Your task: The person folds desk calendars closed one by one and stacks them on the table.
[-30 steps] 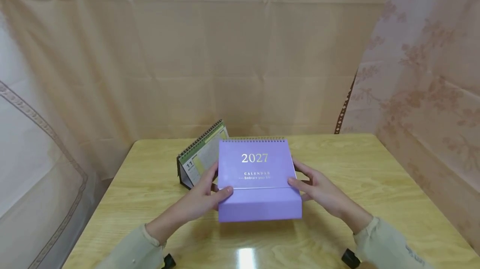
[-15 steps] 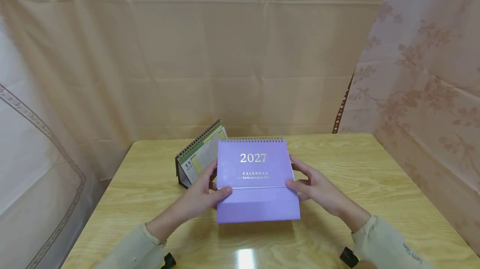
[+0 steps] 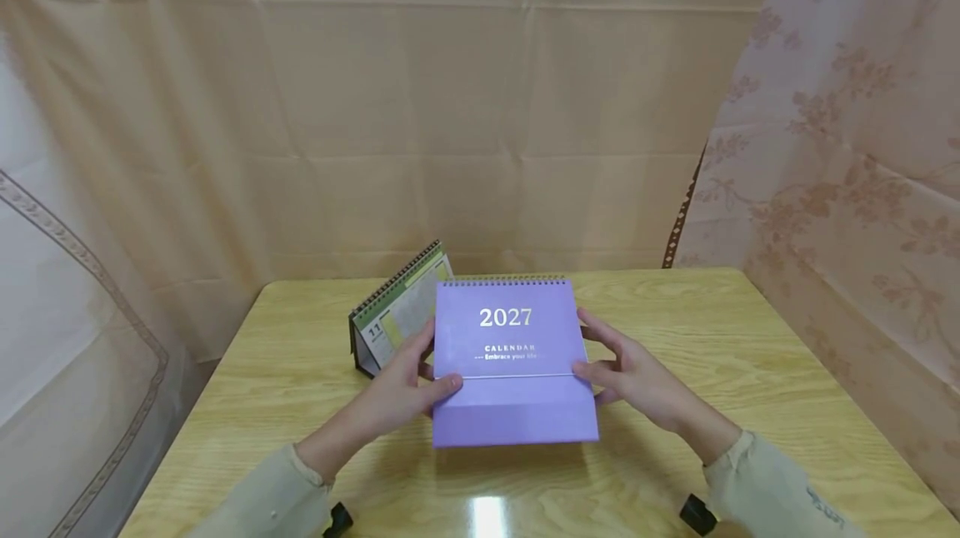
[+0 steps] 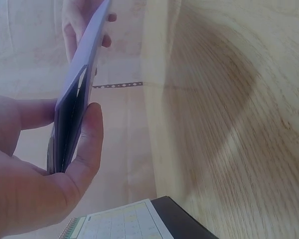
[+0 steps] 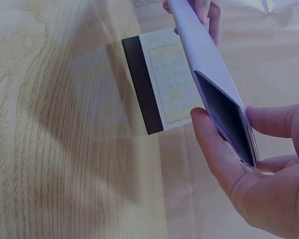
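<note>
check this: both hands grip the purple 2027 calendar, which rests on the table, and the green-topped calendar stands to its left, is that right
Not quite: the purple 2027 calendar is off the table, held up by the left hand and right hand; the left wrist view shows the gap. The rest is right.

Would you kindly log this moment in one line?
left hand: holds purple calendar; right hand: holds opposite side; position: above table; green calendar: on table
</note>
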`<action>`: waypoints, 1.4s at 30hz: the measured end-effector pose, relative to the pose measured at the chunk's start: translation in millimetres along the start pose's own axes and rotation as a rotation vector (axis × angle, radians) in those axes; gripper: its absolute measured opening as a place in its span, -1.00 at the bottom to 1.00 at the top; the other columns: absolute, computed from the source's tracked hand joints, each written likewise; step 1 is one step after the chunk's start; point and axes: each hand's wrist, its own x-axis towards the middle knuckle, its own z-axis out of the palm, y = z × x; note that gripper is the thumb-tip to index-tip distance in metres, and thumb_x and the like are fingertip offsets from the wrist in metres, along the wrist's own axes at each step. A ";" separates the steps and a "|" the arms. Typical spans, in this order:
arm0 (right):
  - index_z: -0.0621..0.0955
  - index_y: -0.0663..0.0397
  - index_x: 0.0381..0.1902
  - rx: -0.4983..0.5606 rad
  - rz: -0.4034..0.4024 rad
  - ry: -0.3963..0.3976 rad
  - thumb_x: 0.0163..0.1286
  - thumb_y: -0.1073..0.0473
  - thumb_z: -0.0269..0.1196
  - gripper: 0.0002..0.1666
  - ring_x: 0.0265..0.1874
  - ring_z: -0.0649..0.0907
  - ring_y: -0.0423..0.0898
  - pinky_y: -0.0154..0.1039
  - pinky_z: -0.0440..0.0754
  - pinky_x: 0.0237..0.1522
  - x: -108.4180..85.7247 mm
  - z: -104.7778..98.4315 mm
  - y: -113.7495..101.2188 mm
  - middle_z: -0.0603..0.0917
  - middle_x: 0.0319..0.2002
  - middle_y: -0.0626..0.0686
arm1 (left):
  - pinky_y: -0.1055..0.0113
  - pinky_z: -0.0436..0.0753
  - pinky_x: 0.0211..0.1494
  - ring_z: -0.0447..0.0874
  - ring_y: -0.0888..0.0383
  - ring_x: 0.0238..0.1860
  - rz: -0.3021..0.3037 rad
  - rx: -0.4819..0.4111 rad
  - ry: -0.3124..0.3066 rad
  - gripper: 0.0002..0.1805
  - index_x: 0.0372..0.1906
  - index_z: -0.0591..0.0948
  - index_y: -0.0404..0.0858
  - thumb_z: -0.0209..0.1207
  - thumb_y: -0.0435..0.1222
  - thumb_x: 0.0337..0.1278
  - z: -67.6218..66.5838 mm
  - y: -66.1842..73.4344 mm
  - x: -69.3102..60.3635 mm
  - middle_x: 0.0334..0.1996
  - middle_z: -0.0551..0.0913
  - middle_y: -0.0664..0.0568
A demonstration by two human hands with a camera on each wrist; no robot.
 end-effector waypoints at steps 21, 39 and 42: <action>0.03 -0.05 0.65 -0.034 0.016 0.111 0.46 0.35 0.26 -0.02 -0.21 0.72 0.15 0.16 0.73 -0.23 12.6 -4.0 6.4 0.06 0.54 0.29 | -0.17 0.68 -0.49 0.64 -0.01 -0.54 0.065 0.016 0.065 0.04 0.63 -0.04 -0.26 0.37 -0.42 0.21 3.5 -13.9 22.6 0.27 0.46 -0.23; -0.01 0.05 0.65 -0.041 0.056 0.164 0.49 0.35 0.22 -0.06 -0.10 0.71 0.11 0.11 0.74 -0.20 16.6 -18.0 17.7 0.06 0.56 0.30 | 0.19 0.68 -0.51 0.60 0.14 -0.51 0.103 0.192 0.142 -0.06 0.57 0.02 -0.43 0.34 -0.41 0.26 22.1 -28.6 44.2 0.48 0.25 -0.30; -0.02 0.08 0.64 -0.043 0.062 0.160 0.48 0.36 0.22 -0.05 -0.09 0.71 0.11 0.13 0.73 -0.18 16.8 -20.4 19.8 0.05 0.57 0.29 | 0.28 0.67 -0.48 0.60 0.16 -0.46 0.102 0.212 0.152 -0.08 0.55 0.05 -0.47 0.33 -0.39 0.27 24.3 -30.1 47.5 0.44 0.30 -0.33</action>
